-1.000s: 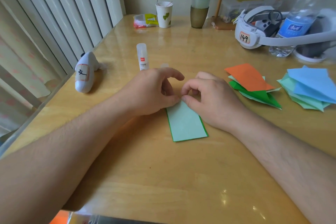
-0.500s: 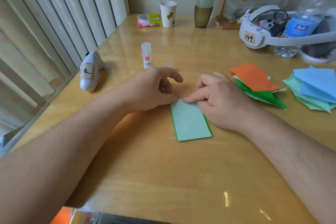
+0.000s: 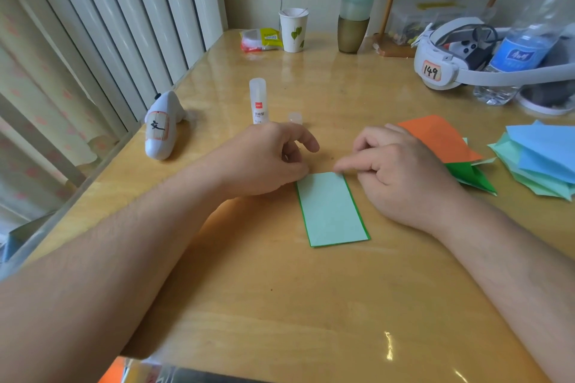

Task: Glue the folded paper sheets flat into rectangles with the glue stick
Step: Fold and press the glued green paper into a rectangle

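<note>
My left hand [image 3: 267,162] presses the folded green sheet's [image 3: 331,210] far corner, fingers curled; my right hand [image 3: 401,171] — index extended — touches its top edge, grasping nothing.

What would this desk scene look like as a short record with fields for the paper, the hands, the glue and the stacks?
paper: pale green folded rectangle, flat on the table
left hand: fingers curled, touching the paper's far left corner
right hand: forefinger on the far right corner
glue stick: upright behind the left hand, untouched
loose cap: beside the glue stick
stacks: orange and green sheets, blue and mint sheets, at right
</note>
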Demonstrator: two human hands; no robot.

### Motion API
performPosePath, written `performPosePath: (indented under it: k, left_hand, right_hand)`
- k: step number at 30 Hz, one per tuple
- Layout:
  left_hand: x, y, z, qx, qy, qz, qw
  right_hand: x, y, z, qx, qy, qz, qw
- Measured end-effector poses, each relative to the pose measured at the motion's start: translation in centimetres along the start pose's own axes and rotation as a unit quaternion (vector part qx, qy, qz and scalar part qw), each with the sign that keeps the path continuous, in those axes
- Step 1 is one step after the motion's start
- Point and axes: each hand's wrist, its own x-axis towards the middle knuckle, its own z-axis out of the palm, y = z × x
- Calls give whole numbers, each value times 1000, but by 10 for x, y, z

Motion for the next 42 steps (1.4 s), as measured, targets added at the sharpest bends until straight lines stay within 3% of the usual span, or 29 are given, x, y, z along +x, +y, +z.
performPosePath:
  k: [3,9,13,17,24,29,34,42]
  left_hand:
    - [0,-1,0,16,-5,7,1000]
    - [0,-3,-5,21,-1,12,1000]
    - [-2,-3,-7,-1,-56,27,998]
    - [-2,-4,1,60,-84,76,992]
    - [-3,-4,1,65,-73,87,991]
    - [-5,1,0,90,-71,68,991]
    - [-8,7,-4,152,-74,15,985]
    - [-13,14,-7,199,-83,-31,976]
  right_hand:
    - [0,2,1,1,-28,1,1000]
    - [0,6,-3,71,-8,57,996]
    - [4,-4,-3,42,-71,86,993]
    - [10,-16,-13,-5,-134,122,983]
    - [15,-32,-12,-38,-124,173,976]
    - [18,-44,-11,-39,-121,231,965]
    - [19,-47,-8,28,-90,294,951]
    - [15,-38,1,69,-102,274,954]
